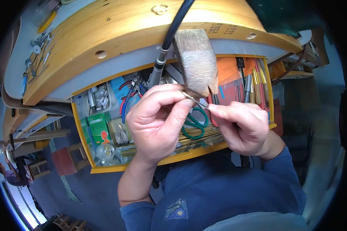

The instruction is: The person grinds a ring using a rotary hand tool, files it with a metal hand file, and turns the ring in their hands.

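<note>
At the tip of a worn wooden bench pin (198,57), my left hand (156,121) is closed in a pinch, thumb against fingers. Between them is a small gold-coloured metal piece (187,95), too small to tell its kind. My right hand (245,125) pinches a thin, dark, narrow strip (201,104) that slants from its fingertips toward the metal piece. They appear to meet close to the pin's end. Both hands are over the open drawer, and the exact contact is partly hidden by my left fingers.
Below my hands, the yellow-edged drawer (123,168) holds green-handled scissors (198,129), pliers (133,90), a green box (100,127) and several brass-coloured rods. A handpiece (158,65) on a black cable hangs left of the pin. The curved wooden bench edge (135,32) spans the far side.
</note>
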Available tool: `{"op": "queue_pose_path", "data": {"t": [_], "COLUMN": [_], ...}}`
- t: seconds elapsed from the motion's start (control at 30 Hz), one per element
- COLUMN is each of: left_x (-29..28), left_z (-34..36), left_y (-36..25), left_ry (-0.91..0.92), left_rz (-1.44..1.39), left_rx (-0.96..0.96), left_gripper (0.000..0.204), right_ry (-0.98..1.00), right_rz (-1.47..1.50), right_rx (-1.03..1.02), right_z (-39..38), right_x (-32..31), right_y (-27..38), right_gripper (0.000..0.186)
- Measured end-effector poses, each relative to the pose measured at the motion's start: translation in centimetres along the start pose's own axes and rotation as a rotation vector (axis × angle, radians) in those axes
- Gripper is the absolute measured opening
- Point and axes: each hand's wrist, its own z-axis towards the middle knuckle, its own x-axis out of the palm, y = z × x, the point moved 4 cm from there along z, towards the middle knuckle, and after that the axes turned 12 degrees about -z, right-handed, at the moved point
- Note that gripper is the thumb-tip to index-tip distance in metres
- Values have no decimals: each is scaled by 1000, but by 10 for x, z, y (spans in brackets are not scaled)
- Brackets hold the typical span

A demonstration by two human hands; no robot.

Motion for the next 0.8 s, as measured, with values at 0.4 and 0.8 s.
{"op": "queue_pose_path", "data": {"t": [0.4,0.8], "left_x": [3,7], "left_z": [-5,-17], "left_y": [4,8], "left_ry": [-21,-33], "left_rz": [-174,-362], "left_rx": [-110,-322], "left_gripper": [8,22], "right_ry": [-31,25], "right_rz": [31,-94], "right_rx": [41,244], "right_z": [16,-15], "right_x": [-26,-10], "right_y": [10,-36], "right_gripper": [24,7]}}
